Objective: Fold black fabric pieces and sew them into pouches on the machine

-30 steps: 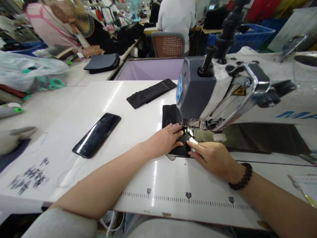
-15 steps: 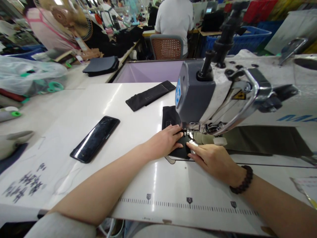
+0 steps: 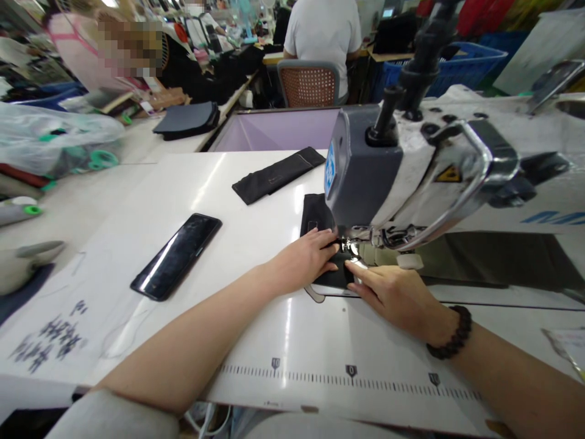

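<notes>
A black fabric piece [image 3: 333, 278] lies on the sewing machine's bed, partly beneath the presser foot [image 3: 353, 247]. Flat on its left side rests my left hand [image 3: 304, 259], fingers stretched toward the needle area and a little apart. My right hand [image 3: 400, 299] touches the near right edge of the fabric with its extended index finger, thumb held apart below. Neither hand is wrapped around anything. The dark head of the sewing machine [image 3: 365, 164] hides part of the fabric, and my fingers cover more of it.
Another folded black fabric piece [image 3: 278, 175] lies behind on the white table, with a black phone [image 3: 177, 256] to the left. Olive fabric [image 3: 498, 259] lies under the machine arm. Farther back are stacked dark pieces [image 3: 186, 120], a plastic bag [image 3: 55, 137] and a seated person [image 3: 322, 36].
The machine and its surroundings have shifted slightly in view. Both hands keep nearly the same place on the black fabric, and I see no clear change in their grip.
</notes>
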{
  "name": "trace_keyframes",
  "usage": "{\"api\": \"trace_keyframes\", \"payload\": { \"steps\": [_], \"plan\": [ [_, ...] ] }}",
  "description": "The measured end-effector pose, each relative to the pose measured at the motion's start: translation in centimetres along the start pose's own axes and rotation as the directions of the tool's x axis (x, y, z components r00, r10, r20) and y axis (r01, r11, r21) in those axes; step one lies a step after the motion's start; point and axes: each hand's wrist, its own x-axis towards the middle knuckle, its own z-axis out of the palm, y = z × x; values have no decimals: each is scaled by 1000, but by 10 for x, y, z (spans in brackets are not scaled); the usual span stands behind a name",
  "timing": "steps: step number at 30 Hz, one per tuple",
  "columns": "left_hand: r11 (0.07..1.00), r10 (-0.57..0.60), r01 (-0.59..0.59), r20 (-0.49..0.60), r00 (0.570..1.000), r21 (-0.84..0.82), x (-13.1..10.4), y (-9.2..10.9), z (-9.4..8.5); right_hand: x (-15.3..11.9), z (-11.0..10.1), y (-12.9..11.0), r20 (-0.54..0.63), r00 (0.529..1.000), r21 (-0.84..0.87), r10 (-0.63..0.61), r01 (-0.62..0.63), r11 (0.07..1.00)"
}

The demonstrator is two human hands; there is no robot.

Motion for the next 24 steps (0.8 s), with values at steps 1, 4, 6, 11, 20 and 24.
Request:
{"api": "trace_keyframes", "payload": {
  "steps": [1, 4, 6, 11, 20, 24],
  "plan": [
    [999, 37, -37, 0, 999, -1, -2, 2, -1, -1, 0, 1, -6, 1000, 18, -26, 27, 999],
    [986, 165, -164, 36, 986, -35, -8, 12, -4, -5, -3, 4, -26, 988, 74, -152, 154, 985],
    [976, 212, -209, 55, 976, -59, -12, 17, -6, -7, -5, 4, -32, 975, 89, -221, 223, 971],
    [971, 233, -229, 55, 971, -62, -12, 17, -8, -7, -7, 2, -48, 967, 70, -250, 253, 965],
    [988, 147, -147, -2, 989, -55, -7, 11, -4, -5, 1, 4, -25, 993, 10, -114, 115, 993],
    [992, 106, -104, 36, 994, -70, -5, 8, -3, -1, 3, 3, -23, 998, -21, -51, 51, 998]
  ]
}}
